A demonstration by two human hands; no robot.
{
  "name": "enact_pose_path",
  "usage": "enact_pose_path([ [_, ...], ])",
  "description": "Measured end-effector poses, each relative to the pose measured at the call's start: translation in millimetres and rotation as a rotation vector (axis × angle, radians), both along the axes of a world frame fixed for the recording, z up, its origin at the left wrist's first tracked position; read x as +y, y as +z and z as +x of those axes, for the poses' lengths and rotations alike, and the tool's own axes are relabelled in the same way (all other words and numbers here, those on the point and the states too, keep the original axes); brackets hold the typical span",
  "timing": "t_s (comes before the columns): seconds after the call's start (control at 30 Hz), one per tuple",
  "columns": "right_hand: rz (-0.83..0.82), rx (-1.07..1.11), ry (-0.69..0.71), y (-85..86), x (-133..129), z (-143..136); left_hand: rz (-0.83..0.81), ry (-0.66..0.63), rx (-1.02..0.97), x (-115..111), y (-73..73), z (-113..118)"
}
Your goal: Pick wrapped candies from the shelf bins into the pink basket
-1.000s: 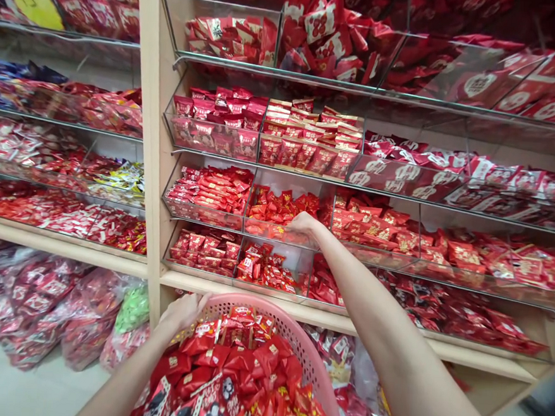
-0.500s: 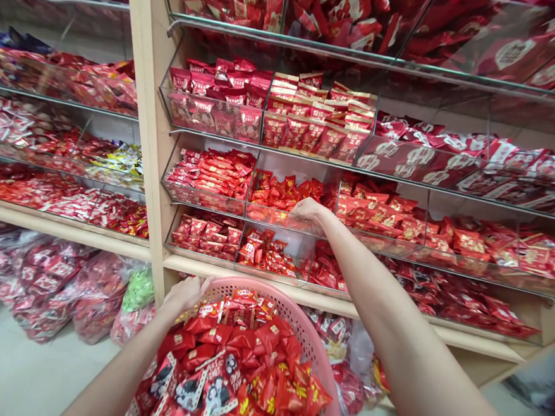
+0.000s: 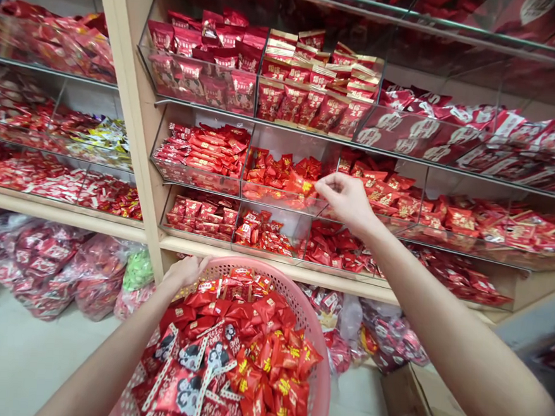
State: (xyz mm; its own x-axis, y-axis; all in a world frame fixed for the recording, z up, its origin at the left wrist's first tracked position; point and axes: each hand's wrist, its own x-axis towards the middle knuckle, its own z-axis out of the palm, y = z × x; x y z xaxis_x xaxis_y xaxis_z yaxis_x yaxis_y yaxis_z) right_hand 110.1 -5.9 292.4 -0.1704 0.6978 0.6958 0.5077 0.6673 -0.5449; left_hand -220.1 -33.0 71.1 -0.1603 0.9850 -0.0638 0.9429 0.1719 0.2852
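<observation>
My left hand (image 3: 186,271) is closed over the far left rim of a round pink plastic basket (image 3: 321,338) with small holes in its wall. Red candy packets (image 3: 288,386) with yellow print fill it, beside others that carry black-and-white cartoon figures. My right hand (image 3: 347,197) is in front of the shelves with thumb and fingers pinched together. At its fingertips is a red wrapped candy (image 3: 302,184) with yellow print. Just behind lies a clear-fronted bin of similar small red candies (image 3: 270,169).
Shelves with clear dividers (image 3: 255,83) hold many red packets. A wooden upright (image 3: 130,96) parts the left and right shelves. Plastic bags of sweets (image 3: 40,267) sit on the floor under the left shelf, and a cardboard box (image 3: 411,401) stands at lower right.
My right hand has moved back from the bin and to the right, now with a red candy showing at its fingertips. My left hand stays on the basket rim. The view has shifted slightly.
</observation>
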Motion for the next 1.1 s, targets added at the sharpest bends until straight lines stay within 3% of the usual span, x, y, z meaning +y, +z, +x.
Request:
enact_pose_path([
  [0.17, -0.240, -0.252, 0.258, -56.9, -96.4, 7.8, -0.007, 0.014, 0.017, -1.2, 1.7, 2.3],
  [0.3, -0.407, -0.522, 0.425, -103.7, -150.1, 12.3, -0.007, 0.017, 0.030, -4.5, 5.5, 3.8],
  [0.43, -0.480, -0.709, 0.503, -127.6, -176.0, 16.0, -0.001, 0.010, 0.034, -3.3, 3.5, 2.5],
  [0.63, -0.522, -0.750, 0.517, -138.2, -188.0, 16.1, 0.004, -0.019, 0.038, 1.0, -2.5, -2.0],
  [0.77, -0.541, -0.553, 0.356, -149.1, -185.9, 28.9, 0.012, -0.004, 0.045, 2.1, -4.4, -3.2],
  [0.93, -0.340, 0.008, -0.067, -197.7, -170.6, 52.8, 0.021, 0.001, 0.021, 1.0, -2.4, -1.2],
  [1.0, -0.440, 0.257, -0.182, -221.4, -166.3, 53.1, 0.027, 0.005, -0.003, -0.2, -1.5, -0.1],
  [1.1, -0.745, 0.538, -0.238, -251.9, -163.3, 42.6, 0.038, -0.018, -0.053, -1.3, -0.6, 0.8],
])
